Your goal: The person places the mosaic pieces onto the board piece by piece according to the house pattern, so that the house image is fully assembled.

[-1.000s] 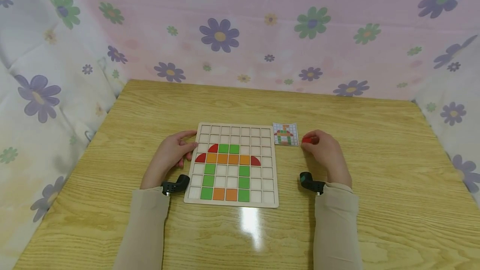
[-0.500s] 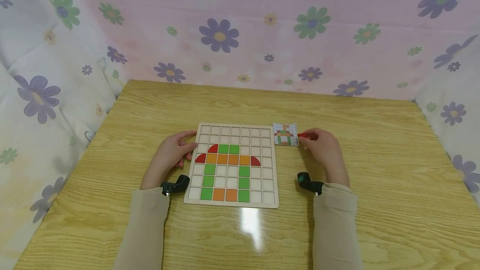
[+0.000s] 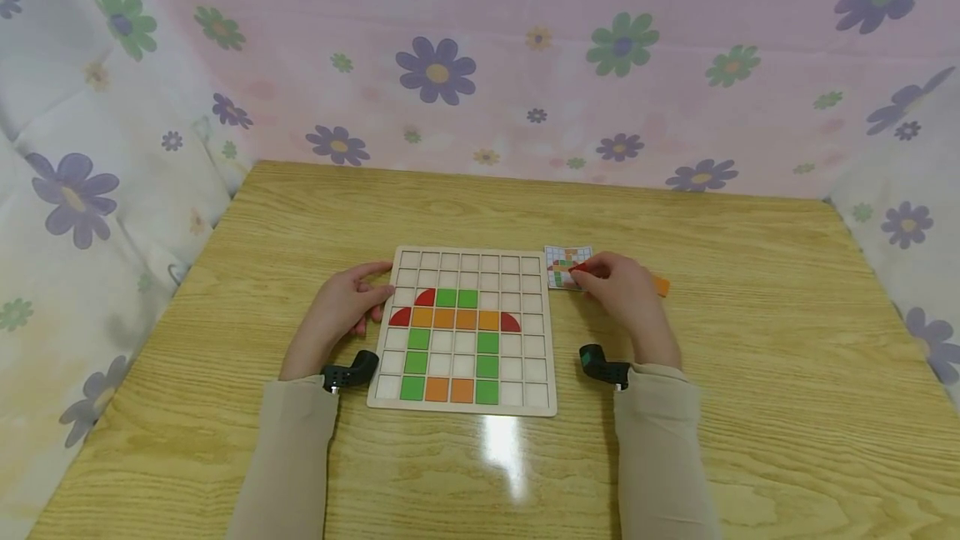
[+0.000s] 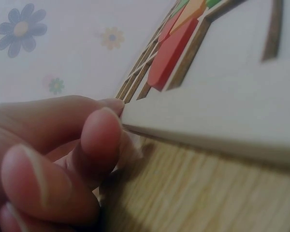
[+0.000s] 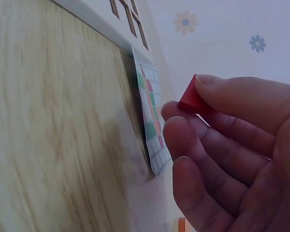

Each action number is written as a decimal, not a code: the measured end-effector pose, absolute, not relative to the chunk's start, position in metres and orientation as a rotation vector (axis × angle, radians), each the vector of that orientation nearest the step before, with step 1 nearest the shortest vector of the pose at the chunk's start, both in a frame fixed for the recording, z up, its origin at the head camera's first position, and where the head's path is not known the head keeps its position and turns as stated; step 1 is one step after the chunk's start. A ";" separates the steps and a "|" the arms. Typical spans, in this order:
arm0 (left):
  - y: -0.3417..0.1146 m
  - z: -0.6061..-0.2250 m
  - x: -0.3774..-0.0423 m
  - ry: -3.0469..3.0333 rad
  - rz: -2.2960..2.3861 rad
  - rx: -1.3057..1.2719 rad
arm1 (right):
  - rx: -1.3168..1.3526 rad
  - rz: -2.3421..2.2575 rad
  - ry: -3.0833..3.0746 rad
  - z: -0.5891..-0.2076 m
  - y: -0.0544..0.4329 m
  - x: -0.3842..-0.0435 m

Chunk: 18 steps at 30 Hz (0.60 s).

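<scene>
Between thumb and fingers my right hand [image 3: 628,294] pinches a small red block [image 5: 192,96], its far side covered by the fingers. In the head view this hand overlaps the right part of a small printed pattern card [image 3: 552,257], which lies beside the board's upper right corner. A wooden grid board [image 3: 465,410] bears green squares [image 3: 415,363], orange squares [image 3: 455,318] and red quarter-round pieces [image 3: 510,322] in its cells. My left hand [image 3: 339,307] rests at the board's left edge, with index finger and thumb tips at the rim.
An orange piece [image 3: 662,286] lies on the wooden table [image 3: 780,340], just right of my right hand. A flowered cloth [image 3: 510,98] hangs behind the table and along both sides. Black wrist cameras [image 3: 352,370] sit at both cuffs.
My right hand has moved left with the red block, from right of the card to over it. The orange piece behind the hand has come into view. My left hand stays put.
</scene>
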<state>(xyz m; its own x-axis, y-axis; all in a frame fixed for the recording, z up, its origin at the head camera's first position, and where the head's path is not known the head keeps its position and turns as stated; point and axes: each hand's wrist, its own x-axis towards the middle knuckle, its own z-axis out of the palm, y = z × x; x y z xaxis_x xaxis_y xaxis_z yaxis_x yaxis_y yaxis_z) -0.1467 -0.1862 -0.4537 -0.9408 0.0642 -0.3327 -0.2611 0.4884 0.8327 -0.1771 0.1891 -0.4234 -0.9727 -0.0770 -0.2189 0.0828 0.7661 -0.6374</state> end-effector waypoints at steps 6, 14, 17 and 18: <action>-0.186 -0.455 -0.147 2.426 1.424 -0.173 | -0.068 -0.972 2.739 -0.425 0.173 -0.179; -0.187 -0.456 -0.147 2.409 1.458 -0.187 | -0.192 -0.940 2.721 -0.424 0.147 -0.177; -0.187 -0.456 -0.147 2.406 1.462 -0.182 | -0.243 -0.956 2.700 -0.423 0.139 -0.176; -0.187 -0.456 -0.147 2.405 1.463 -0.183 | -0.260 -0.963 2.691 -0.423 0.137 -0.176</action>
